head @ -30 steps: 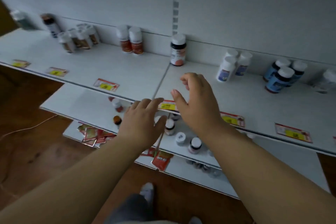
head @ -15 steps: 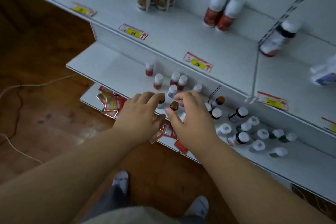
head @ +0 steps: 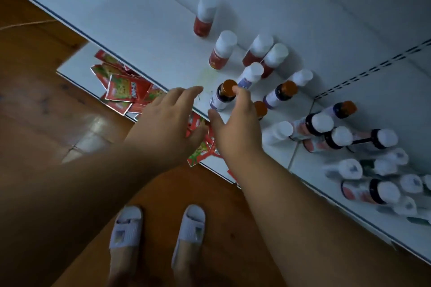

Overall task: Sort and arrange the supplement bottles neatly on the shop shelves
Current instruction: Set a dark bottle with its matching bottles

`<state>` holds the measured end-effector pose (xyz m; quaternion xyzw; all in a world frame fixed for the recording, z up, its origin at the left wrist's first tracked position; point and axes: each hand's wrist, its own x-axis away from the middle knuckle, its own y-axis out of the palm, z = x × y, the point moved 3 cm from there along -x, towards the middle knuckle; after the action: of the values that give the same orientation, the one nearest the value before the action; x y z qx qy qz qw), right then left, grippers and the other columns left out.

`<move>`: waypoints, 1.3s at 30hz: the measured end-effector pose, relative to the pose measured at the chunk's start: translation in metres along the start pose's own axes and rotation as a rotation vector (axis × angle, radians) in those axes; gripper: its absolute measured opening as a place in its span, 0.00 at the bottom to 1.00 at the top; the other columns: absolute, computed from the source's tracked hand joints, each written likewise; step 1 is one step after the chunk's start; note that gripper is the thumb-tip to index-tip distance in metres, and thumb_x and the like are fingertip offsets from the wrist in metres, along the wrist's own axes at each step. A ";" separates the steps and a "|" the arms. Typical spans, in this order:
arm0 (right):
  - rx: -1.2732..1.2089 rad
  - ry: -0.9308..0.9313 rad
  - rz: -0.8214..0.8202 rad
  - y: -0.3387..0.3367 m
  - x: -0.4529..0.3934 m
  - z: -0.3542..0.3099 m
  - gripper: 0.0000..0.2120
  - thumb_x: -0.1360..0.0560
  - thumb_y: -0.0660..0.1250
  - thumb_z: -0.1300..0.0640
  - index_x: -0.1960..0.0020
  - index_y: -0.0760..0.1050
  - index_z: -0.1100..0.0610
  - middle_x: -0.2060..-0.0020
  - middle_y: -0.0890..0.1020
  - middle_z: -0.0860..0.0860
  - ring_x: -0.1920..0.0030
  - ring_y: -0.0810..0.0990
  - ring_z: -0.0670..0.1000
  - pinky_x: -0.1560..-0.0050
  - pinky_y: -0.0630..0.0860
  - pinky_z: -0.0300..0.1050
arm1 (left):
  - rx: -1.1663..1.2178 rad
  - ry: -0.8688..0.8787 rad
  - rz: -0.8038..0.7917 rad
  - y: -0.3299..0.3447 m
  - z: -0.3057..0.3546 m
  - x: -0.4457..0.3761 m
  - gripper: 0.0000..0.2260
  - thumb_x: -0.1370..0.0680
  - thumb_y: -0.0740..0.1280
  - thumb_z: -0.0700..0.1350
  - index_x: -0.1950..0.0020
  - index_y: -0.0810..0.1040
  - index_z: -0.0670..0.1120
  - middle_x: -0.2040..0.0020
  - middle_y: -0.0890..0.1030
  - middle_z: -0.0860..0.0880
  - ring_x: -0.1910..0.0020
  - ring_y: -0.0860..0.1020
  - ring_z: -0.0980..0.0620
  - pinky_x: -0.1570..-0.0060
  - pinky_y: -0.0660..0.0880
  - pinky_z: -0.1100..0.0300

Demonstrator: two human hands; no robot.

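The shelf (head: 144, 30) crosses the frame from upper left to lower right; sorting is judged barely started: bottles (head: 363, 165) lie jumbled at right. The left hand (head: 168, 119) hovers, fingers spread wide, empty. The right hand (head: 235, 123) touches the orange-capped bottle (head: 222, 98) at centre, not yet closed around it.

The shelf (head: 144, 37) lies bare left of the red-labelled bottles (head: 221, 53). To the right, orange-capped bottles (head: 279, 94) and white-capped ones (head: 326, 133) crowd together, perhaps touching; blur hides gaps.
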<state>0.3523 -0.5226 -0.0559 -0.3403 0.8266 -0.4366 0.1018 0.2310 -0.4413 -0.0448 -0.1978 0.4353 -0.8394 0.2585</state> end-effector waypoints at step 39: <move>-1.133 0.098 -0.369 -0.116 0.103 -0.274 0.14 0.29 0.74 0.50 0.46 0.75 0.42 0.54 0.83 0.48 0.52 0.84 0.53 0.50 0.81 0.57 | 0.851 -0.261 0.062 -0.273 0.020 0.127 0.27 0.24 0.49 0.69 0.32 0.71 0.59 0.40 0.79 0.62 0.39 0.75 0.63 0.41 0.72 0.63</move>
<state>0.2029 -0.4560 0.2134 -0.4589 0.8617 0.0465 -0.2115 0.0709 -0.3978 0.2073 -0.1649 0.0206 -0.9036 0.3948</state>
